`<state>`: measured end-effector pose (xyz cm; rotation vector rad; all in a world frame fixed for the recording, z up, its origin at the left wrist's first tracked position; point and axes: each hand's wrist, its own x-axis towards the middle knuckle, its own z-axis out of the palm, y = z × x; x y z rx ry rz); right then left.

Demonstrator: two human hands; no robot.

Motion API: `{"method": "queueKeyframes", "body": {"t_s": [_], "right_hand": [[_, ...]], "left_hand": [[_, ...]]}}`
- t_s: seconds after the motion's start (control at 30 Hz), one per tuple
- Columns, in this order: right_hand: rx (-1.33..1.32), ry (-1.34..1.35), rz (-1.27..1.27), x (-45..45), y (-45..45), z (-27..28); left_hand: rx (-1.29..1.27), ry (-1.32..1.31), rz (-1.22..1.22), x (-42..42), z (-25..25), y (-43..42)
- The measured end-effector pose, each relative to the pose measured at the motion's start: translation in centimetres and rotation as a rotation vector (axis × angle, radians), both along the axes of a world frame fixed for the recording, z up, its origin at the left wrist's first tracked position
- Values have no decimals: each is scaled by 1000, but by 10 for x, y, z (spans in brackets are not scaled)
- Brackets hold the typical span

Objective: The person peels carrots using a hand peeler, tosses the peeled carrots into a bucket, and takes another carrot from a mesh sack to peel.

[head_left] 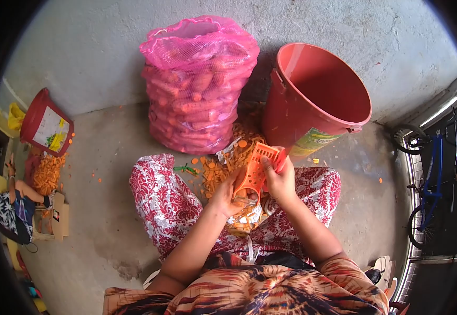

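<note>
"Brown and orange cloth fills the bottom of my feed. What is it?"

"The wearer's shirt (260, 294). Past it I get red-and-white trousers (160, 184), knees spread wide on the floor."

"And the hands?"

"Both between the knees. The left hand (228, 198) is curled most of the way closed about the near end of an orange grater (256, 169). Something orange shows by its fingers, too unclear for me to name. The right hand (282, 184) is closed on the grater's right side, thumb on its face, beside a red handle (281, 161). I can't tell from here whether that handle is part of the grater."

"So where is the grater exactly?"

"Held up in both hands above the scraps (213, 176), its rows of holes facing my camera."

"How do those scraps lie?"

"Loose and orange, from between the legs out to the sack (234, 42), with a green strip (186, 169) at their left edge."

"Tell me about the sack."

"Pink mesh, upright, packed with carrots (197, 105). Just right of it stands a red bucket (286, 118) with a label (312, 143) on its side."

"Farther off?"

"Grey wall (108, 52) behind both. Far left, I see a red tub (33, 119), another heap (47, 176) of orange bits and another person (8, 210) near it. Far right, a blue bike (437, 168)."
</note>
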<state>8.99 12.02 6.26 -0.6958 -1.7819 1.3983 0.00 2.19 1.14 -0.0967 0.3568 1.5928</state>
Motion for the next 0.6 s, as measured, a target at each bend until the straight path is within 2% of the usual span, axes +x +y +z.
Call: {"method": "queueKeyframes", "body": {"t_s": [0.07, 0.17, 0.27, 0.43, 0.53, 0.6], "right_hand": [[-6, -15, 8, -1, -4, -1], [-4, -42, 21, -1, -4, -3], [24, -66, 31, 0, -1, -4], [5, -58, 56, 3, -1, -7], [289, -49, -53, 1, 5, -9], [308, -12, -205, 1, 32, -17]], "left_hand": [[-132, -20, 87, 4, 1, 4], [4, -34, 33, 5, -10, 6], [-74, -80, 7, 7, -8, 8], [-53, -61, -50, 8, -16, 3], [17, -74, -140, 10, -23, -2], [47, -111, -196, 10, -21, -5]]}}
